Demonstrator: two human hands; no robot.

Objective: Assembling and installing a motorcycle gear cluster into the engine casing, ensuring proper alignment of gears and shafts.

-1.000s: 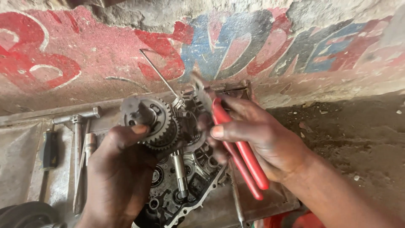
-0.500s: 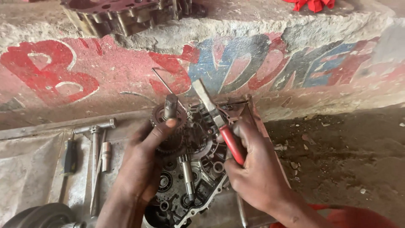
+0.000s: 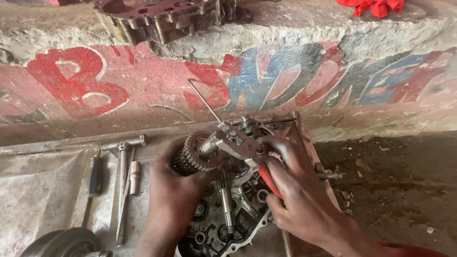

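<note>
While my left hand [image 3: 178,188] is wrapped around the gear cluster [image 3: 194,153], holding its toothed wheels up over the open engine case [image 3: 223,223], my right hand [image 3: 293,190] is closed on the red-handled pliers [image 3: 247,154]. The pliers' metal nose rests against the end of the shaft that sticks out of the gear cluster, to the right of the gears; I cannot tell whether the nose is gripping it or only touching. The engine case lies below both hands on a metal tray [image 3: 43,190] on the ground, with bearings and another upright shaft showing inside it. A thin wire rod [image 3: 204,102] slants up and left from just behind the pliers.

To the left on the tray lie a T-handle wrench [image 3: 124,157], a small socket [image 3: 135,176] just beside it, and a dark-handled screwdriver [image 3: 94,178] further left. A round dark part [image 3: 62,243] sits at the near left corner. Far across, a painted concrete ledge [image 3: 295,85] carries another engine casing [image 3: 157,16] on top, with a red cloth [image 3: 373,7] far right.
</note>
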